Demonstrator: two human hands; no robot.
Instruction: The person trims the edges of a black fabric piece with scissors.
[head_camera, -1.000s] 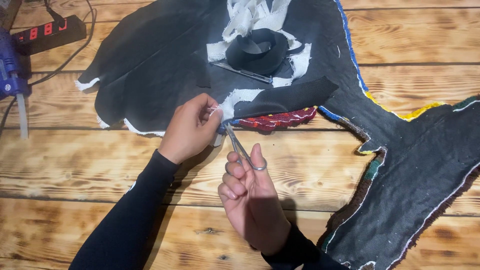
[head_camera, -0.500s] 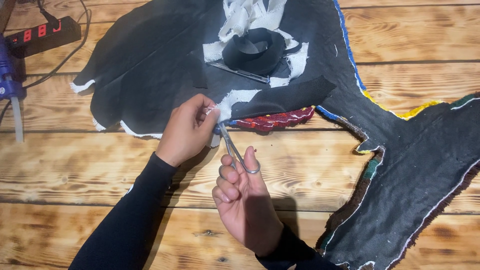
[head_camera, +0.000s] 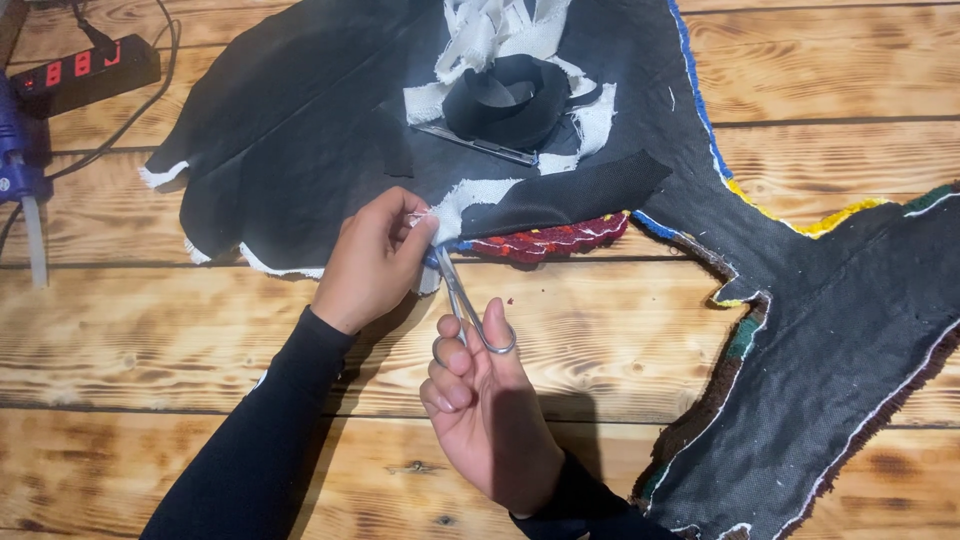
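Long, close-fitting black sleeves cover both forearms to the wrists; hands bare.

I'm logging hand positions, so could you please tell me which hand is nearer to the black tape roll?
Left. The left hand pinches white fabric just below the black tape roll; the right hand holds scissors lower down.
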